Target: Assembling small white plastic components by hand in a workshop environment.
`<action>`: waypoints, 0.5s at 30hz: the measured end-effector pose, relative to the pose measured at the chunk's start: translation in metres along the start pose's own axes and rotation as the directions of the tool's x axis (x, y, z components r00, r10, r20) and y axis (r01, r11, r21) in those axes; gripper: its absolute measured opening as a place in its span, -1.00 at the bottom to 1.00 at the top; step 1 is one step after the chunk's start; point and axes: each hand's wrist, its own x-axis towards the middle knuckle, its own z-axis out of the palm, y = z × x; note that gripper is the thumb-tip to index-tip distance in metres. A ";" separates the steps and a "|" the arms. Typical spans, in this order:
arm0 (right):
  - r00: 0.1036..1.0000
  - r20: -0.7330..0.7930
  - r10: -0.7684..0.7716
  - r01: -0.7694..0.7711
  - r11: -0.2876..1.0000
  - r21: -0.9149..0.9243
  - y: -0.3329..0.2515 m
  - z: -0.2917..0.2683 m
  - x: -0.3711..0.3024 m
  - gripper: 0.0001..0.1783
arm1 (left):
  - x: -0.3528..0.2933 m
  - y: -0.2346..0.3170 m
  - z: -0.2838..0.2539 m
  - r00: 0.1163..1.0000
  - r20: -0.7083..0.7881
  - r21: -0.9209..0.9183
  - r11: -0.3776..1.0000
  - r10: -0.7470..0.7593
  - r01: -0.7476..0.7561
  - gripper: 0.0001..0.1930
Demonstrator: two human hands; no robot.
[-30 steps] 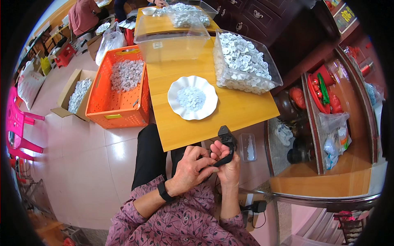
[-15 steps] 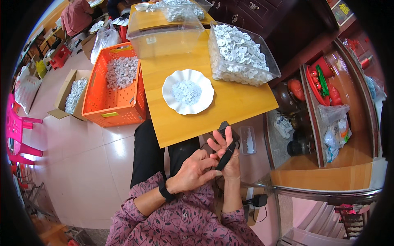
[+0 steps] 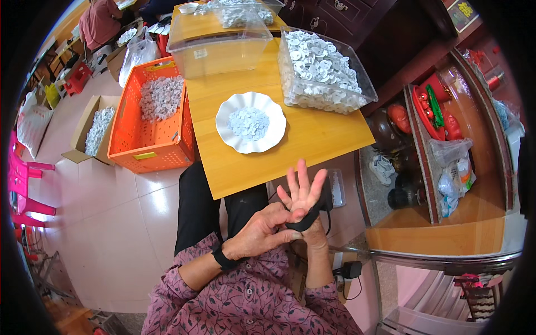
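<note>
My left hand, with a black band on its wrist, is closed at my right hand's base, pinching a black strap. The strap runs round my right hand, whose palm faces up with fingers spread, holding nothing. A dark piece with a cable shows partly behind the right hand. Beyond my hands, on a yellow table, stands a white scalloped plate heaped with small pale discs.
A clear bin of white ring-shaped pieces stands at the table's far right, an empty-looking clear bin at the far left. Left of the table are an orange crate and a cardboard box. Shelves stand at the right.
My right hand has turned its palm more toward me and spread its fingers. The strap now sits lower around it, with my left fingers still on it. The view has shifted slightly.
</note>
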 end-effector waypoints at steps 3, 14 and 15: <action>0.999 -0.010 0.043 -0.035 0.918 0.394 -0.016 0.003 0.002 0.20 | 0.001 0.005 0.008 0.997 -0.034 -0.003 0.998 0.064 -0.064 -0.74; 0.979 -0.204 0.014 0.070 0.914 0.400 -0.018 0.008 0.013 0.47 | 0.006 0.010 0.008 0.994 0.011 0.151 0.983 0.106 -0.106 -0.76; 0.982 -0.187 0.026 0.054 0.909 0.414 -0.019 0.009 0.014 0.49 | 0.006 0.011 0.006 0.995 0.012 0.151 0.983 0.103 -0.104 -0.76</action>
